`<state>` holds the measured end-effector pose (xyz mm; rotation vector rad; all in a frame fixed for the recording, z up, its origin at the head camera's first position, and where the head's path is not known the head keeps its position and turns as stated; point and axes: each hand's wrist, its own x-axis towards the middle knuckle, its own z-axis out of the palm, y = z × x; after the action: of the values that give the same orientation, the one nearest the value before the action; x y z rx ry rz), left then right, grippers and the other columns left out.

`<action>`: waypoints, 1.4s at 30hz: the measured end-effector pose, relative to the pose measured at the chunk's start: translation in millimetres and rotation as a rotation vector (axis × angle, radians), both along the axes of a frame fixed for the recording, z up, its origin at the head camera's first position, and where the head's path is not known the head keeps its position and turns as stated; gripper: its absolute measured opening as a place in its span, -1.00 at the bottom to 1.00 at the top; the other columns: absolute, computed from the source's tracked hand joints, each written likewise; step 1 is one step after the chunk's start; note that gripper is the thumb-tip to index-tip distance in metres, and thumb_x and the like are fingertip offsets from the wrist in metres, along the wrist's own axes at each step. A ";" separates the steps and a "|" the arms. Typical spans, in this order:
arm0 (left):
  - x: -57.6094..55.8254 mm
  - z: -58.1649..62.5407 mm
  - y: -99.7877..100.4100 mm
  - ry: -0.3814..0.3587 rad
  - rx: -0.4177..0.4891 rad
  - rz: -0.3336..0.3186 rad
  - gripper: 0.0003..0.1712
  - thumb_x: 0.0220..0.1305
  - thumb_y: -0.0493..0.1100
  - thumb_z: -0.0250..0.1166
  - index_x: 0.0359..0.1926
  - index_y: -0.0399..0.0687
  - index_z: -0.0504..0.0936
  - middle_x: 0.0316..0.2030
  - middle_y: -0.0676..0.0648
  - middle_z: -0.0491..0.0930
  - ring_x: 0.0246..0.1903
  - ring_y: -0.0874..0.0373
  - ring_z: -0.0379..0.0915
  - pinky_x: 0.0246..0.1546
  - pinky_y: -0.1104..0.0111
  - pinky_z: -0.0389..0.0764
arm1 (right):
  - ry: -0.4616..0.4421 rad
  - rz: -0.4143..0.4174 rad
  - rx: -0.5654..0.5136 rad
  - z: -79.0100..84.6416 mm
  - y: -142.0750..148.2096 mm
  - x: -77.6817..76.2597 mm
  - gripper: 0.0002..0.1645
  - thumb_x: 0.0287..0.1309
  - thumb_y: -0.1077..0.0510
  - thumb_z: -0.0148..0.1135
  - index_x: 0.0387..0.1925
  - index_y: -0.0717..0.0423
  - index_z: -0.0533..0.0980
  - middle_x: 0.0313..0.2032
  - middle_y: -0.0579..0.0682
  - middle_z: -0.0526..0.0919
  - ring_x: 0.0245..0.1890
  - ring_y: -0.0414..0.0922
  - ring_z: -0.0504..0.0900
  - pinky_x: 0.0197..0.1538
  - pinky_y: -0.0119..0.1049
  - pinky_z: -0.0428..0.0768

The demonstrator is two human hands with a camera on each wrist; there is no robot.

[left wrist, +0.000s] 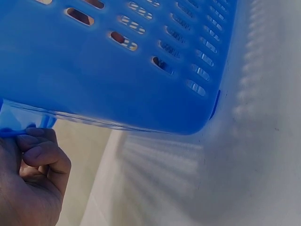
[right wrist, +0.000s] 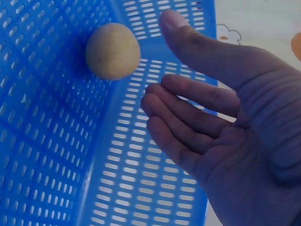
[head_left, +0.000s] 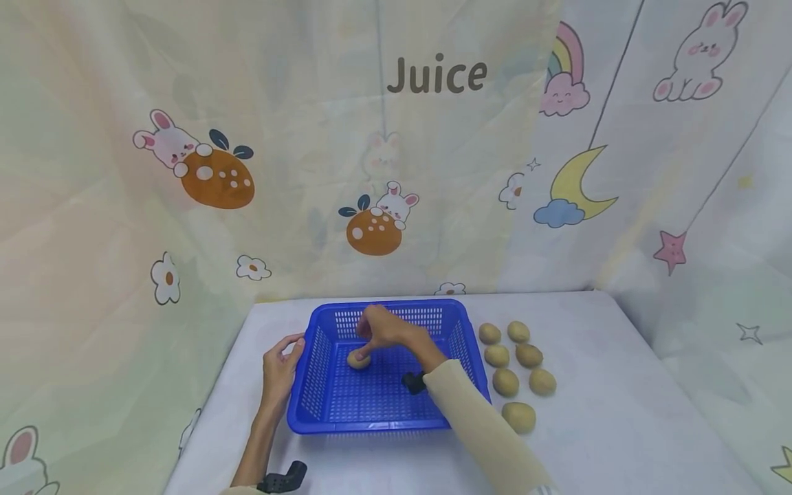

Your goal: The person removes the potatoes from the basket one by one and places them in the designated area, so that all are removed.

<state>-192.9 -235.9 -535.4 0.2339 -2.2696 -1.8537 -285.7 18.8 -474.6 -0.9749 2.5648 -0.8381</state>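
A blue plastic basket with slotted sides stands on the table. My left hand grips its left rim; in the left wrist view the curled fingers pinch the edge. Inside the basket lies one round, pale-brown potato, left of the middle in the head view. Over it is my right hand, holding nothing. From the right wrist the thumb and loosely bent fingers stand apart from the potato, with a gap between them.
Right of the basket, several potatoes lie in two loose columns on the white tabletop, with a bigger potato nearest the front. A printed curtain hangs behind the table and along its sides.
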 end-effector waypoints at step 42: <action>2.2 2.7 2.2 0.013 0.013 -0.004 -0.55 0.71 -0.03 0.17 0.31 -0.28 0.66 -0.13 -0.42 0.82 -0.50 0.27 0.76 -0.45 0.46 0.73 | -0.139 0.066 0.012 -30.0 -6.7 -9.1 -0.70 -0.07 0.22 0.79 -0.29 0.20 0.81 -0.38 0.02 0.85 -0.41 -0.26 0.70 -0.23 -0.43 0.71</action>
<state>-190.7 -233.7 -532.7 0.2192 -2.2514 -1.8675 -294.8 12.1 -504.6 -0.9577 2.4050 -0.8401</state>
